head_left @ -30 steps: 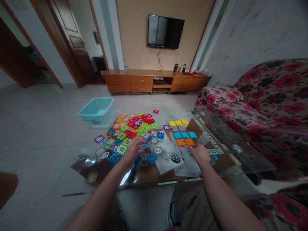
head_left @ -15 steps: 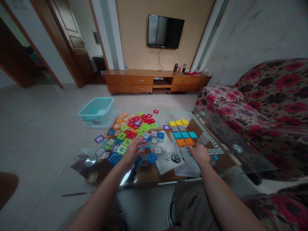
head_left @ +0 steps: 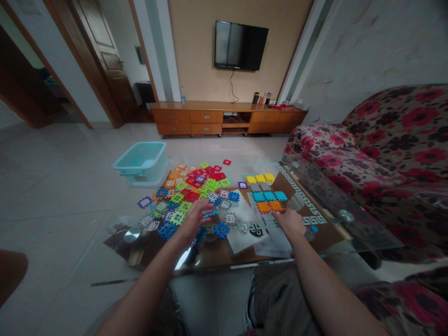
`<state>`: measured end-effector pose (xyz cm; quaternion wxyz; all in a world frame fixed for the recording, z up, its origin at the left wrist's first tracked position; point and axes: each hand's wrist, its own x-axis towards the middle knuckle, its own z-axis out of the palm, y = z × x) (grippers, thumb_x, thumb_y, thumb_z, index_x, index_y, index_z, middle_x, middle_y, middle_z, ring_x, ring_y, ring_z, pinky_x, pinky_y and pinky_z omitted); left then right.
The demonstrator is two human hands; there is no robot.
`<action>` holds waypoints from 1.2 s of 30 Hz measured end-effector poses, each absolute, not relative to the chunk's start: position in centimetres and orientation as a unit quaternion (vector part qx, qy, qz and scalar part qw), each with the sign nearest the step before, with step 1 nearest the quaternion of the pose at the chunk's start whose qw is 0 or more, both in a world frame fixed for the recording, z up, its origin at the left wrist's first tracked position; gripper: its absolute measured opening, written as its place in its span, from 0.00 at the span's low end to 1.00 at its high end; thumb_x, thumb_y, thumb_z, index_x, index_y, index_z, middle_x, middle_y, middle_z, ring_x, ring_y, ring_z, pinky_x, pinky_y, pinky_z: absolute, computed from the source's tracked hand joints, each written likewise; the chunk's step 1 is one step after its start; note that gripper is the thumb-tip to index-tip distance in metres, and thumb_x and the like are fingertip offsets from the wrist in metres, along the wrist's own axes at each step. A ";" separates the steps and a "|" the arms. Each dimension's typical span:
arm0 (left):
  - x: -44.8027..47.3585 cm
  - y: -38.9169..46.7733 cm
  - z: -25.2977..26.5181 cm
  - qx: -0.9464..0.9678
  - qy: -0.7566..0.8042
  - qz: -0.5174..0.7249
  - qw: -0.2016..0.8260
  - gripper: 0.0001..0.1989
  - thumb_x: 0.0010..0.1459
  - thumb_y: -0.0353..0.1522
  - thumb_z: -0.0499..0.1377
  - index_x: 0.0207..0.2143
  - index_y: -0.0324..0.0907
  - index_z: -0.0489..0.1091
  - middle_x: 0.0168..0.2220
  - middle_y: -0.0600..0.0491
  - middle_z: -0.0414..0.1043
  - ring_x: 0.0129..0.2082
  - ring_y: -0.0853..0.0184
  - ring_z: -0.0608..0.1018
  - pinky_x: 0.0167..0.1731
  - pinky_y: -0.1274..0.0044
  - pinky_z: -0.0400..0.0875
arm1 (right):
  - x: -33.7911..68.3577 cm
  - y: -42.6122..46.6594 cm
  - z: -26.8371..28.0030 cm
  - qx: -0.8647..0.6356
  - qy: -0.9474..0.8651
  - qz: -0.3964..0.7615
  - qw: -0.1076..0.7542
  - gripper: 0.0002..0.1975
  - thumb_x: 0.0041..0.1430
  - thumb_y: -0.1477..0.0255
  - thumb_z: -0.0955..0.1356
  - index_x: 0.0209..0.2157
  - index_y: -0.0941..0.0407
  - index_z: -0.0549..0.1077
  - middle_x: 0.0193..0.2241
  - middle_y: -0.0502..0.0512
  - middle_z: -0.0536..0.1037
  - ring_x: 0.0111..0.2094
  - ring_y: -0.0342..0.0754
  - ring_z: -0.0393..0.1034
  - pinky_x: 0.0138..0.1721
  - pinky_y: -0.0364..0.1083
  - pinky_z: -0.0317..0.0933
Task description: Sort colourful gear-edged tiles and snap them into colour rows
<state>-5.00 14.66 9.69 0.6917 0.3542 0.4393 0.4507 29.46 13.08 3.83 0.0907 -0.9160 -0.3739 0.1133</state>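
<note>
My left hand (head_left: 196,215) hovers at the near right side of a heap of interlocking plastic tiles (head_left: 191,193), its fingers loosely stretched and holding nothing visible. Close to its fingertips lie blue tiles and grey window-frame tiles (head_left: 230,218). My right hand (head_left: 292,222) is closed, with thumb and fingertips at the near edge of the right orange tile (head_left: 275,206). That tile sits beside another orange tile (head_left: 263,207). Beyond them are rows of light blue tiles (head_left: 269,196), grey tiles (head_left: 259,187) and yellow tiles (head_left: 260,178). The tips of the right fingers are partly hidden.
The glass coffee table (head_left: 336,242) carries the tiles; papers (head_left: 241,233) show around its middle. A turquoise bin (head_left: 142,163) stands behind the heap at left. A single purple tile (head_left: 242,185) lies left of the rows. A flowered sofa (head_left: 353,154) borders the right side.
</note>
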 end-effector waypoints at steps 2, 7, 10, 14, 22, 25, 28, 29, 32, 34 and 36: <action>-5.0 14.7 9.6 0.355 0.439 0.450 0.692 0.27 0.48 0.50 0.64 0.43 0.42 0.68 0.47 0.43 0.74 0.47 0.55 0.76 0.43 0.68 0.68 | 29.4 13.1 3.8 -0.917 -0.373 0.113 0.091 0.26 0.55 0.51 0.68 0.48 0.54 0.78 0.45 0.68 0.80 0.48 0.64 0.75 0.45 0.57 0.70; -5.0 14.7 9.5 0.357 0.438 0.446 0.694 0.27 0.50 0.51 0.63 0.44 0.42 0.68 0.48 0.43 0.74 0.48 0.56 0.76 0.43 0.68 0.68 | 29.3 13.0 3.9 -0.916 -0.372 0.120 0.089 0.26 0.55 0.51 0.67 0.48 0.53 0.78 0.44 0.67 0.80 0.48 0.65 0.75 0.45 0.57 0.70; -5.0 14.7 9.5 0.360 0.437 0.443 0.695 0.27 0.50 0.51 0.63 0.45 0.42 0.68 0.48 0.43 0.73 0.48 0.56 0.76 0.43 0.68 0.68 | 29.3 13.0 3.9 -0.915 -0.373 0.118 0.094 0.26 0.55 0.51 0.67 0.48 0.54 0.78 0.45 0.67 0.80 0.48 0.65 0.75 0.45 0.57 0.70; -5.0 14.6 9.7 0.359 0.437 0.443 0.696 0.27 0.49 0.51 0.63 0.44 0.42 0.67 0.48 0.43 0.73 0.48 0.55 0.76 0.43 0.68 0.68 | 29.5 12.9 3.8 -0.915 -0.373 0.120 0.102 0.27 0.54 0.51 0.68 0.48 0.55 0.78 0.45 0.67 0.80 0.48 0.64 0.75 0.46 0.57 0.69; -5.0 14.6 9.9 0.357 0.443 0.440 0.695 0.27 0.49 0.51 0.64 0.44 0.42 0.67 0.49 0.42 0.73 0.48 0.54 0.76 0.43 0.67 0.68 | 29.7 13.1 3.4 -0.913 -0.375 0.120 0.108 0.27 0.53 0.52 0.69 0.48 0.57 0.77 0.44 0.67 0.80 0.48 0.65 0.75 0.45 0.57 0.70; -4.9 14.6 9.8 0.353 0.445 0.442 0.694 0.27 0.48 0.50 0.64 0.43 0.42 0.68 0.48 0.42 0.74 0.48 0.54 0.76 0.43 0.67 0.68 | 29.8 13.1 3.3 -0.913 -0.375 0.118 0.110 0.28 0.53 0.52 0.69 0.48 0.57 0.77 0.44 0.68 0.80 0.48 0.65 0.75 0.45 0.57 0.70; -4.9 14.7 9.7 0.354 0.446 0.441 0.694 0.27 0.48 0.51 0.64 0.43 0.42 0.68 0.48 0.42 0.74 0.48 0.54 0.76 0.43 0.67 0.68 | 29.9 13.1 3.3 -0.913 -0.374 0.121 0.109 0.27 0.53 0.51 0.69 0.48 0.56 0.77 0.44 0.68 0.80 0.48 0.64 0.75 0.45 0.57 0.70; -4.9 14.6 9.7 0.356 0.445 0.441 0.693 0.27 0.48 0.51 0.64 0.43 0.42 0.68 0.48 0.42 0.74 0.48 0.54 0.76 0.43 0.67 0.68 | 29.9 13.1 3.3 -0.913 -0.373 0.122 0.107 0.28 0.53 0.51 0.69 0.48 0.56 0.77 0.44 0.68 0.80 0.48 0.64 0.75 0.45 0.57 0.70; -5.0 14.6 9.7 0.362 0.444 0.438 0.693 0.28 0.49 0.51 0.64 0.44 0.41 0.68 0.49 0.42 0.74 0.48 0.54 0.76 0.44 0.66 0.68 | 29.8 13.1 3.4 -0.913 -0.372 0.125 0.106 0.28 0.53 0.51 0.68 0.49 0.55 0.76 0.45 0.67 0.80 0.48 0.65 0.75 0.45 0.57 0.70; -5.0 14.6 9.7 0.365 0.443 0.436 0.693 0.28 0.49 0.51 0.63 0.44 0.41 0.68 0.50 0.41 0.73 0.48 0.54 0.76 0.44 0.66 0.68 | 29.8 13.0 3.4 -0.913 -0.374 0.125 0.106 0.28 0.54 0.51 0.68 0.49 0.56 0.76 0.45 0.67 0.80 0.48 0.65 0.75 0.46 0.57 0.70; -5.0 14.6 9.6 0.365 0.444 0.436 0.692 0.27 0.49 0.51 0.63 0.44 0.41 0.68 0.50 0.41 0.73 0.48 0.54 0.76 0.44 0.67 0.68 | 29.8 13.0 3.4 -0.912 -0.375 0.122 0.108 0.28 0.54 0.52 0.68 0.48 0.56 0.77 0.45 0.68 0.80 0.48 0.65 0.75 0.46 0.57 0.70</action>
